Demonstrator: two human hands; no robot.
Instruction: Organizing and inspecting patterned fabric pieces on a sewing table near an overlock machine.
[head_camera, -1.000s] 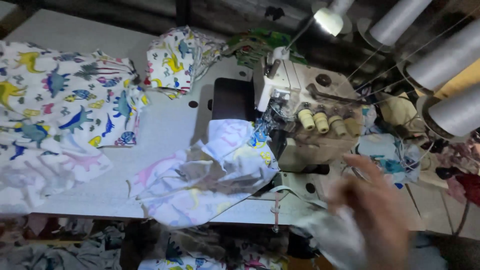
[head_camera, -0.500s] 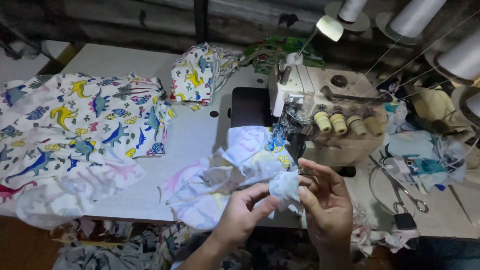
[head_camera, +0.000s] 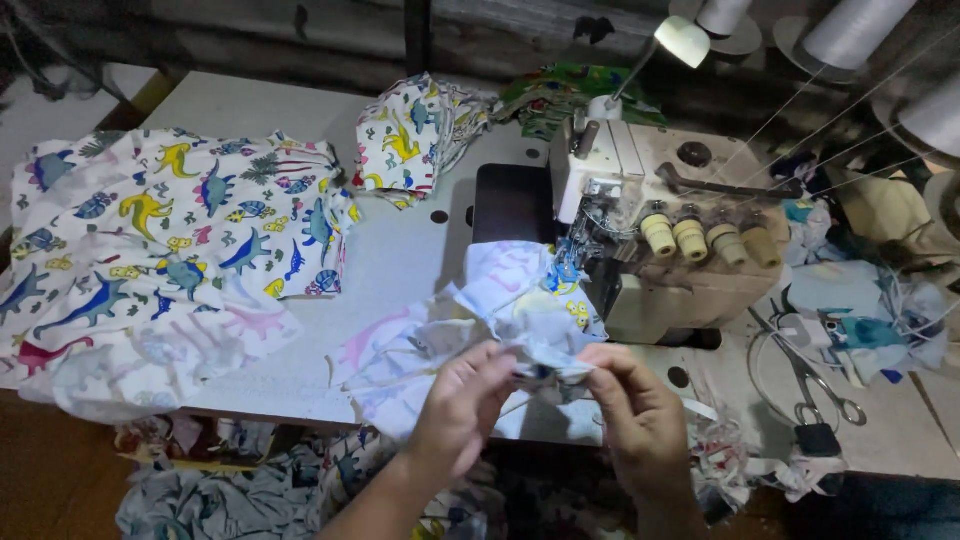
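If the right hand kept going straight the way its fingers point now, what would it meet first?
The right hand points up and left into the crumpled white fabric piece it already pinches, opposite the left hand. Beyond that lies the sewing machine, though depth is hard to judge.

The scene is dim and bluish, lit mainly by the small white gooseneck lamp (head_camera: 683, 40) at the top, whose head glares to blank white and throws its pool onto the pale grey worktable (head_camera: 400, 270) and the cream sewing machine (head_camera: 640, 170). The far wall, the floor below the table edge and the corners fall into deep shadow (the bottom left almost black). Detail is soft and grainy throughout, the fingers of the left hand (head_camera: 462, 400) and right hand (head_camera: 640, 420) slightly smeared, and the table edges bow a little towards the frame's borders.
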